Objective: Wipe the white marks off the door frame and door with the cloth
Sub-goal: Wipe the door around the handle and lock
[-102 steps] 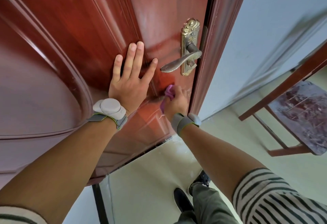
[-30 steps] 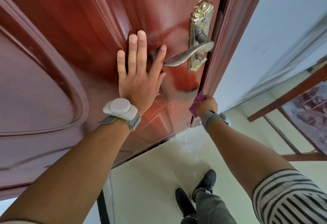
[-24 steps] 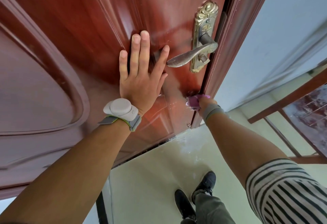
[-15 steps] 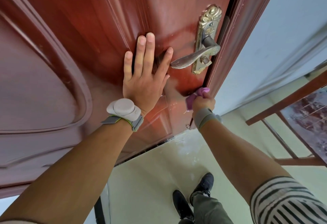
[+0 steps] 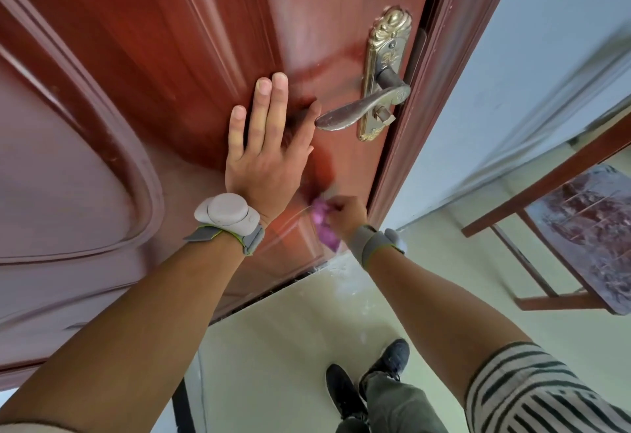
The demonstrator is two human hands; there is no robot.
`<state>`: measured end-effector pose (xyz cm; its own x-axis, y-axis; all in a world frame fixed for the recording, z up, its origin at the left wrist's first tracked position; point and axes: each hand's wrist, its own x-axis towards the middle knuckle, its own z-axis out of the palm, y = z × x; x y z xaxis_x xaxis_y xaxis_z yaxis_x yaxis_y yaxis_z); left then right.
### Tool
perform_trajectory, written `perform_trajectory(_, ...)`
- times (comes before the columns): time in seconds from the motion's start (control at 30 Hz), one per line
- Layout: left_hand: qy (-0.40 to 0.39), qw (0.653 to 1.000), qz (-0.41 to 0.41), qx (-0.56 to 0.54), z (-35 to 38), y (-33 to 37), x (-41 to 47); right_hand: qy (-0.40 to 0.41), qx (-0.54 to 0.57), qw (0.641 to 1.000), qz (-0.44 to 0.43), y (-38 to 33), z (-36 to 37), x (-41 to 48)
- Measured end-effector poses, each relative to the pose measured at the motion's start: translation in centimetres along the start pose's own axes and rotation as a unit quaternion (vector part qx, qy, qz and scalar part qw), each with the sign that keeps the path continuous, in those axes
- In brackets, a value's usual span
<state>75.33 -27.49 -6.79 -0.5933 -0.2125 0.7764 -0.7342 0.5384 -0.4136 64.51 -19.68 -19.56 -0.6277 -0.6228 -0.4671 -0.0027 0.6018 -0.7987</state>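
We had left hand point(image 5: 264, 156) flat on door point(image 5: 170, 56), fingers straight; right hand point(image 5: 348, 215) clenched the cloth point(image 5: 322, 224) against door, 7 o'clock of handle point(image 5: 362, 109). Cloth looked soft, light; we'd grip it bunched.

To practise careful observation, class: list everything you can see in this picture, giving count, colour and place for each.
Red-brown panelled wooden door: one, red-brown, left and centre.
Red-brown door frame: one, red-brown, right of door.
Brass lever handle on ornate plate: one, gold, door's right edge.
Purple cloth: one, purple, at door below handle.
Plain wall: one, pale blue-white, right.
Smooth floor: one, cream, bottom.
Wooden table with mottled top: one, brown, far right.
Grey wrist devices: two, grey, one per wrist.
Dark shoes: two, black, bottom centre.
Striped sleeve: one, black-and-white, bottom right.
Left hand: one, flat on door, fingers straight.
Right hand: one, fingers curled round cloth.
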Motion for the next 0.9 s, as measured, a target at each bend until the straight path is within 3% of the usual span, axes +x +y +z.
perform_trajectory(0.07,-0.003,1.000,-0.006,-0.002,-0.1,0.1,0.0,0.015,-0.011,1.000,0.022,1.1,-1.1,-0.3)
perform_trajectory(0.2,-0.004,1.000,-0.005,-0.005,-0.1,-0.1,0.2,0.186,0.029,0.981,0.055,0.6,-4.6,1.8)
perform_trajectory(0.37,-0.002,1.000,-0.005,-0.010,0.1,-0.1,0.0,0.212,0.120,0.967,0.068,-1.3,-2.7,4.3)
perform_trajectory(0.43,-0.007,1.000,-0.004,-0.009,0.2,-0.1,0.0,0.188,0.127,0.972,0.060,-1.2,-0.6,3.5)
perform_trajectory(0.57,-0.009,1.000,-0.008,-0.003,-0.1,-0.3,0.0,0.021,0.016,1.000,0.011,1.9,1.0,0.1)
perform_trajectory(0.63,-0.013,1.000,-0.004,0.006,-0.3,-0.3,0.1,0.043,0.006,0.998,0.053,2.8,0.2,0.6)
perform_trajectory(0.77,-0.008,1.000,0.013,0.016,-0.4,-0.5,0.3,0.079,0.157,0.972,0.154,2.7,0.6,3.6)
perform_trajectory(0.9,-0.004,1.000,0.023,0.018,-0.5,-0.5,0.1,-0.014,0.225,0.945,0.238,7.0,6.0,9.5)
